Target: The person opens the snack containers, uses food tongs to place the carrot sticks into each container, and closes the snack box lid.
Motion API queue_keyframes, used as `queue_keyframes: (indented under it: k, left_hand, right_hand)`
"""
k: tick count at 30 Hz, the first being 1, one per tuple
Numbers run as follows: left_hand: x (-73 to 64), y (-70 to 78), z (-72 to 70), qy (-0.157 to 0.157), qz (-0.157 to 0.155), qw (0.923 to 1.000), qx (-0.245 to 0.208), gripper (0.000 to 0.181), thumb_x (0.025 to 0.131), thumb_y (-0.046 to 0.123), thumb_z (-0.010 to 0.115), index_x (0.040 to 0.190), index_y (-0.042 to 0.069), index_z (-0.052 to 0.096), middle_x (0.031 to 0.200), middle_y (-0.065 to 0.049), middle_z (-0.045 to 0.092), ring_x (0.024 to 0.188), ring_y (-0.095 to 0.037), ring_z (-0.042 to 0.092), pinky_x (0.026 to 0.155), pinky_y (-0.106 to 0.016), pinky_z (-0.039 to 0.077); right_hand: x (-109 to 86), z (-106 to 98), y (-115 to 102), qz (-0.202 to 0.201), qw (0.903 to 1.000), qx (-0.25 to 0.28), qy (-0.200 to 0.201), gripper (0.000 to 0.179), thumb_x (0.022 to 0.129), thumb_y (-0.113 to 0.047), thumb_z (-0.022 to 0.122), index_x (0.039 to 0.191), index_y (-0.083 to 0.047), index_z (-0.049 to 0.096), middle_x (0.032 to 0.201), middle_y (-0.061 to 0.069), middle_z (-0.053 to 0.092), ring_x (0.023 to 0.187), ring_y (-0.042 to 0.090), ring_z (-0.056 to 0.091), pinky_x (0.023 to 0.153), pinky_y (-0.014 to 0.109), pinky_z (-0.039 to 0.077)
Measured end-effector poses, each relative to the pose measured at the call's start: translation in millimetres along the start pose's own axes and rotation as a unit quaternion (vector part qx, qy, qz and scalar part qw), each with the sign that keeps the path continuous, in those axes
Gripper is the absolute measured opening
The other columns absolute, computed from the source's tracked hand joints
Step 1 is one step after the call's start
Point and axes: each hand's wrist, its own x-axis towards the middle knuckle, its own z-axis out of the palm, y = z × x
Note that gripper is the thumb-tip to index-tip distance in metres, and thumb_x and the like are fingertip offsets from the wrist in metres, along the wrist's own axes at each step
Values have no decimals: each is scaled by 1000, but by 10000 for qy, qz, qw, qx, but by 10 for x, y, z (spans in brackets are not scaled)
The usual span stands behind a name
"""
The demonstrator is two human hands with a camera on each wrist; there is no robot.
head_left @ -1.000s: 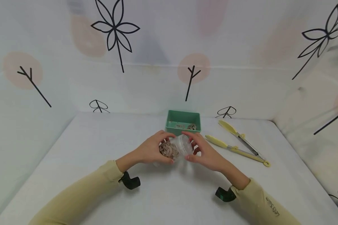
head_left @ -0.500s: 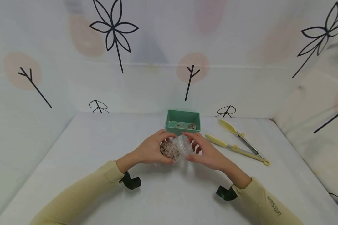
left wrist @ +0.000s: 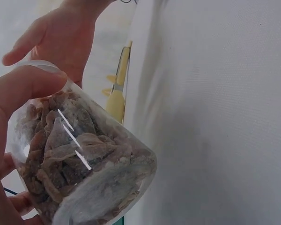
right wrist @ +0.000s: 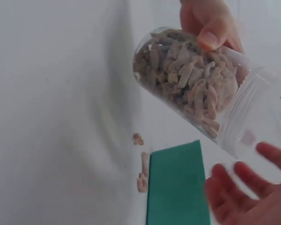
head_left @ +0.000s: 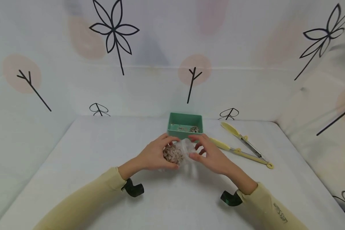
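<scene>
My left hand (head_left: 153, 155) grips a clear plastic jar (right wrist: 187, 79) by its side, thumb and fingers around the wall. Pale brownish dried strips, whose kind is unclear, fill much of it. Tilted on its side above the table, the jar points its clear lid end (right wrist: 246, 105) toward my right hand (head_left: 211, 156). The right fingers (right wrist: 255, 178) are spread and loosely bent around that end, with a gap showing in the right wrist view. In the left wrist view the jar's base (left wrist: 107, 192) faces the camera.
Behind the hands stands a green rectangular box (head_left: 185, 118) with a few of the same strips inside. Small loose pieces (right wrist: 144, 164) lie on the table beside it. Yellow-tipped tongs (head_left: 248, 155) lie spread to the right. A patterned cloth (head_left: 149, 89) rises at the back.
My right fingers have come away from the jar's lid end and spread apart. My left hand keeps its grip, with the jar in nearly the same place.
</scene>
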Motion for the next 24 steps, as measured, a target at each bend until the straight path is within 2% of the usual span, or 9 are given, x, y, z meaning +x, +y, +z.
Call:
queue_keyframes:
  k: [6,9,13,16,19,22,24]
  left_hand:
    - [-18,-50,-15,-171,-107,9995,-241,78,72,44,86,139,22,52,117,4,50,102,-13,52,83,-36,50]
    - [-20,-67,-18,-265,-106,9990,-331,79,73,45,86,140,22,52,117,5,51,103,-14,52,84,-36,49]
    - [-24,-78,-20,-305,-101,9987,-395,79,73,44,86,141,21,52,117,5,51,102,-13,52,83,-35,50]
    - [-31,-71,-19,-251,-103,9989,-372,79,73,44,86,140,21,52,116,5,51,102,-13,52,83,-35,50]
    - [-38,-58,-14,-184,-91,9993,-317,79,73,44,86,140,22,52,114,5,50,102,-13,52,82,-35,50]
    - [-53,-47,-11,-164,-84,9994,-280,78,73,44,86,140,21,53,114,5,50,102,-13,52,82,-35,50]
    - [-63,-52,-8,-190,-86,9994,-285,78,73,43,86,140,21,53,115,5,51,103,-12,52,83,-34,50]
  right_hand:
    - [9,-26,-10,-862,9926,854,-53,61,90,-17,72,145,-16,46,149,5,39,128,25,47,98,48,47]
    - [3,-31,-4,-1194,9872,1033,-209,59,88,-8,70,143,-13,49,153,7,37,136,26,40,102,53,43]
    - [-5,-22,5,-1355,9846,1066,-278,56,88,-3,70,140,-12,52,151,10,40,136,26,39,102,51,43]
    - [-3,4,-2,-1058,9901,912,-98,52,88,-7,73,137,-13,55,145,8,47,127,25,47,96,48,47]
    - [11,43,-21,-451,9970,597,200,46,90,-18,75,132,-13,58,132,4,55,112,24,53,86,47,51]
    - [23,78,-64,76,9989,289,358,44,91,-29,74,128,-12,58,120,2,59,102,25,56,82,46,53]
    - [24,91,-83,148,9990,229,350,44,92,-31,73,127,-10,57,118,3,59,103,26,56,83,46,53]
